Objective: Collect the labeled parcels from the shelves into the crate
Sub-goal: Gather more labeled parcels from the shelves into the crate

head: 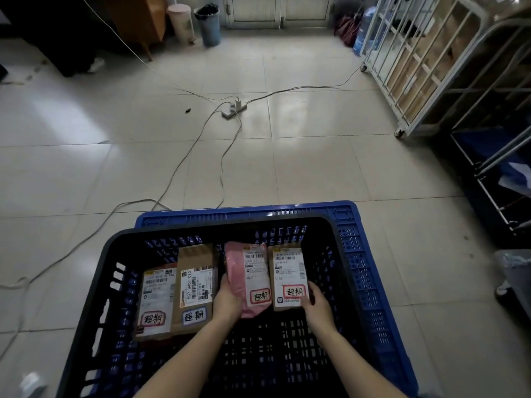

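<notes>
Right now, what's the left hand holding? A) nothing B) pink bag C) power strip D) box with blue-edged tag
B: the left hand grips the pink bag by its near edge; the right hand holds the box beside it.

I count three cardboard parcels (pixel 156 300) (pixel 196 285) (pixel 288 278) and one pink parcel (pixel 237 271). Crates: two, one black crate (pixel 230 224) nested in one blue crate (pixel 258 209). Two bins (pixel 179 21) (pixel 208 24) at 11 o'clock.

Power strip (pixel 233 109) mid tiled floor (pixel 86 124), cables (pixel 220 168) trailing; blue bin (pixel 208 24) beside pink bin (pixel 181 20), wooden cabinet (pixel 138 18) left.
</notes>
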Tool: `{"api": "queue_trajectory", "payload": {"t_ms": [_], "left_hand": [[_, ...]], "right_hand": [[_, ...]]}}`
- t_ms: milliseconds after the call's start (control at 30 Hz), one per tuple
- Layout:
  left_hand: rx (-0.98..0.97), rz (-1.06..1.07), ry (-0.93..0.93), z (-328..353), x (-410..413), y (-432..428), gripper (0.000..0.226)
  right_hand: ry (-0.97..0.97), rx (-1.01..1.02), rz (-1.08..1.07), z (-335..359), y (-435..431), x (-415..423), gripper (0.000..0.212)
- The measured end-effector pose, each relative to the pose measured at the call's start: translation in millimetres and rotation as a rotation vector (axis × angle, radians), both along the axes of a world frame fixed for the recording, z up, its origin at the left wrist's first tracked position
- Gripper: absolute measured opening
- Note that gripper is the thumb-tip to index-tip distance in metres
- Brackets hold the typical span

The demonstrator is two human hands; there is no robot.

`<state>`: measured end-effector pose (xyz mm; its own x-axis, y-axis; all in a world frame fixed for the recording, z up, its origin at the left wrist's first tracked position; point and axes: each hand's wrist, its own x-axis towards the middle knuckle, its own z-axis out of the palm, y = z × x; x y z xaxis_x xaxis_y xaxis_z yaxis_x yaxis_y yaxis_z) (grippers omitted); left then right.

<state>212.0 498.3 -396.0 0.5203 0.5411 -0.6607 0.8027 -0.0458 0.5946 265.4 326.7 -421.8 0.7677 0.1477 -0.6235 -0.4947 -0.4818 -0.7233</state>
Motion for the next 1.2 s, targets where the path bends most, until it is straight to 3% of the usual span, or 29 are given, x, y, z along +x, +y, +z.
{"api": "queue_trajectory", "payload": {"t_ms": [200,300,400,533,633,833,1200], "left_hand": [[0.148,-0.163,-0.012,-3,-1,-3,0.055],[0.274,-0.264,-0.050,7,0,-4,0.093],[0.328,-0.413,-0.051,8,-2,-3,0.104],[0.451,-0.608,0.020,17,-9,-1,0.095],[0.531,-0.717,0.035,29,-14,4,0.084],[0.707,-0.940,-0.079,67,-25,12,0.076],[0.782,-1.142,-0.344,139,-89,9,0.072]], "right_hand": [[-0.077,-0.039,0.063,1,4,6,0.038],[-0.135,-0.105,0.118,1,4,5,0.038],[-0.218,-0.164,0.164,8,2,2,0.037],[-0.334,-0.263,0.243,25,0,-7,0.034],[-0.449,-0.407,0.337,44,-1,-17,0.044],[-0.594,-0.652,0.444,88,-1,-46,0.063],[-0.703,-0.802,0.271,163,-6,-153,0.068]]}}
